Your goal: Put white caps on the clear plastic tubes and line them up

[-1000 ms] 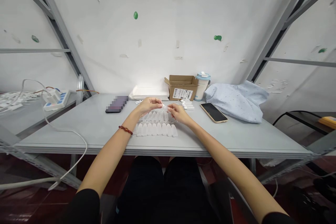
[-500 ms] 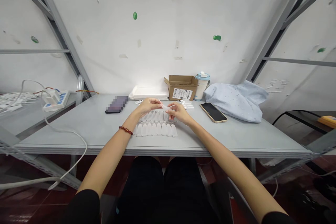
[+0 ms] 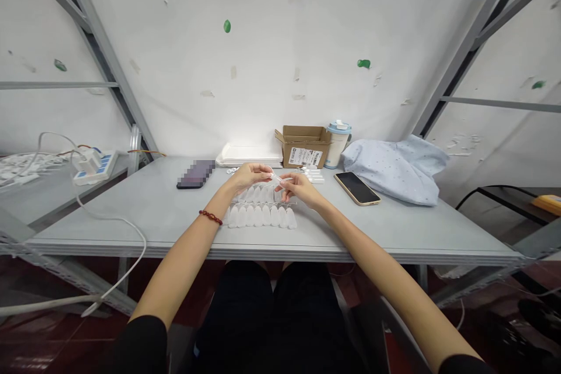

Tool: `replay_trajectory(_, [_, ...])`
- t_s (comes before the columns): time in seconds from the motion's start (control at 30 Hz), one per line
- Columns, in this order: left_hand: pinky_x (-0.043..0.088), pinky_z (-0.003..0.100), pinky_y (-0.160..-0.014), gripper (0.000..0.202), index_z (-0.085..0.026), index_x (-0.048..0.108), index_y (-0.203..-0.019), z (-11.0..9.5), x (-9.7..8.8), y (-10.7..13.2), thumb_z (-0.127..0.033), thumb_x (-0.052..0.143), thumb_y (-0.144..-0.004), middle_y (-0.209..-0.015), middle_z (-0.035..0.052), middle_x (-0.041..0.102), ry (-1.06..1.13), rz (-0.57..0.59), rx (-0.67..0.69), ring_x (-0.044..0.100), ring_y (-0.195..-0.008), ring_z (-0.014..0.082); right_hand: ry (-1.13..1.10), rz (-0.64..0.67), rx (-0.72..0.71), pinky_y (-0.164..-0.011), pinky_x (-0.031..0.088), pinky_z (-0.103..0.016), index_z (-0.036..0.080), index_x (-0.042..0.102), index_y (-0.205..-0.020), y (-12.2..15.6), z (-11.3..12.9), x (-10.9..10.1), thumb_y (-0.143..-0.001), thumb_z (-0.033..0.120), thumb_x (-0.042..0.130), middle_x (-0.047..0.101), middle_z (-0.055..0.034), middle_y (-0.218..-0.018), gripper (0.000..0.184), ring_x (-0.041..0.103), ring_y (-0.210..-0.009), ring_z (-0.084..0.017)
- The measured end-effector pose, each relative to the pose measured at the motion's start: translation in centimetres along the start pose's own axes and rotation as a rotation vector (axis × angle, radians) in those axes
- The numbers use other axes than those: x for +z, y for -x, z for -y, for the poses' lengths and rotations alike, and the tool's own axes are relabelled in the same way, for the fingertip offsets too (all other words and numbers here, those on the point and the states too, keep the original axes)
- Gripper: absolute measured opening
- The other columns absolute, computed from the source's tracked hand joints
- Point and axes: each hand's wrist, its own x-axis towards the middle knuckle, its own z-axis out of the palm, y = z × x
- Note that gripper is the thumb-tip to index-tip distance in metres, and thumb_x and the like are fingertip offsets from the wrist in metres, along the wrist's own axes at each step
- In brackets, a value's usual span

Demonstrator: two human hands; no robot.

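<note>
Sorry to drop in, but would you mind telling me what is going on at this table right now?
A person sits at a grey table and pinches a small white piece between the left hand and the right hand. They hold it just above two rows of white oval pieces lying on the table. A phone, a cardboard box, a cup and a folded cloth lie farther back, untouched.
</note>
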Motion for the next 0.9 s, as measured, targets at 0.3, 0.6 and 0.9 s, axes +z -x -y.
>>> replay_trajectory(0.3, [0.043, 0.037, -0.091, 0.033, -0.015, 0.074, -0.082, -0.1, -0.1, 0.0, -0.031, 0.086, -0.056, -0.084, 0.0056, 0.07, 0.01, -0.012, 0.003, 0.061, -0.082, 0.017, -0.067, 0.033, 0.012, -0.045, 0.05, -0.023, 0.016, 0.051, -0.094, 0.0, 0.0, -0.3, -0.083, 0.029, 0.063, 0.071, -0.0052, -0.075, 0.021, 0.061, -0.047, -0.011])
replay_trajectory(0.6, [0.048, 0.039, -0.085, 0.037, -0.01, 0.072, -0.073, -1.0, 0.8, 0.6, -0.043, 0.083, -0.06, -0.077, 0.0099, 0.069, 0.032, -0.018, -0.135, 0.064, -0.074, 0.0189, -0.046, 0.012, 0.028, -0.044, 0.049, -0.022, 0.016, 0.05, -0.093, 0.0, 0.2, -0.3, -0.083, 0.029, 0.063, 0.07, -0.0038, -0.074, 0.021, 0.059, -0.046, -0.009])
replay_trajectory(0.9, [0.049, 0.035, -0.073, 0.039, -0.011, 0.071, -0.073, -0.4, 0.2, 0.2, -0.046, 0.081, -0.061, -0.075, 0.0098, 0.068, -0.041, 0.03, -0.14, 0.061, -0.067, 0.016, -0.003, -0.007, 0.026, -0.041, 0.044, -0.022, 0.016, 0.052, -0.091, 0.2, 0.5, -0.3, -0.082, 0.031, 0.063, 0.067, -0.0015, -0.069, 0.021, 0.052, -0.041, -0.007])
